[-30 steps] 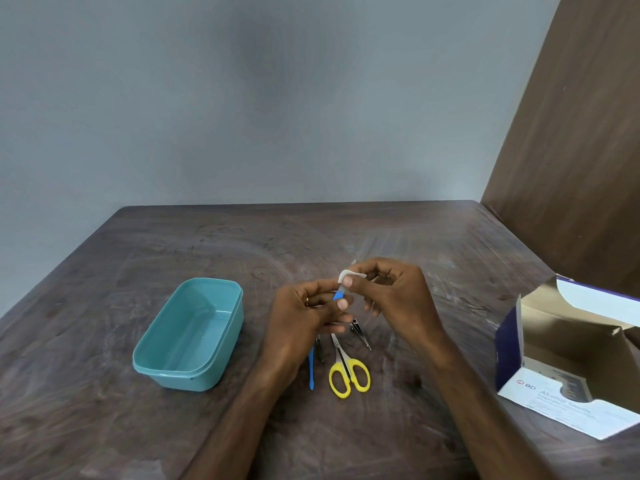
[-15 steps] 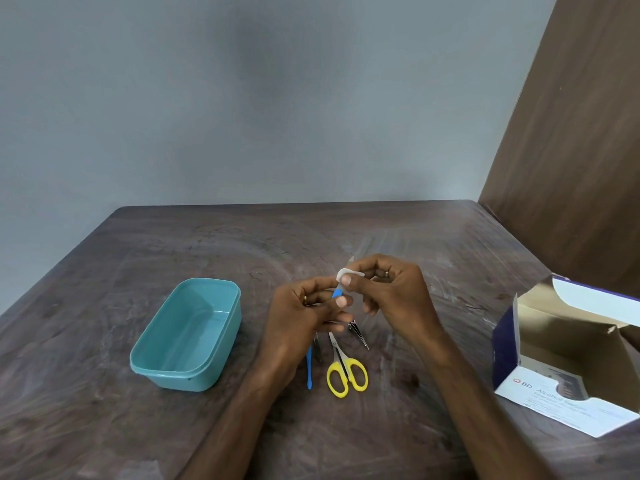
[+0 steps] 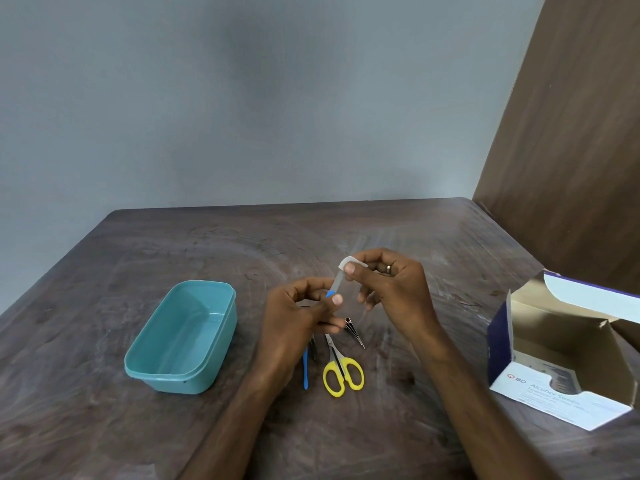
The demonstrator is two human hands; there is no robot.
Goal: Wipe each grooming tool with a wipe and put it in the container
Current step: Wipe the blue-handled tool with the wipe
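The right hand (image 3: 391,289) pinches a folded white wipe (image 3: 348,264) around the tip of a thin grey tool (image 3: 336,281), likely to rub it clean. The left hand (image 3: 298,317) pinches its blue end so it stays steady. The tool is above the counter (image 3: 207,237), pointing up and away. The teal container (image 3: 183,336) waits to the left.

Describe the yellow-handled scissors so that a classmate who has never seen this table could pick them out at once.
Start at the teal plastic container on the dark wooden table and look to its right. Among the small tools below the hands lie the yellow-handled scissors, beside a thin blue stick. Only they have two yellow loops.
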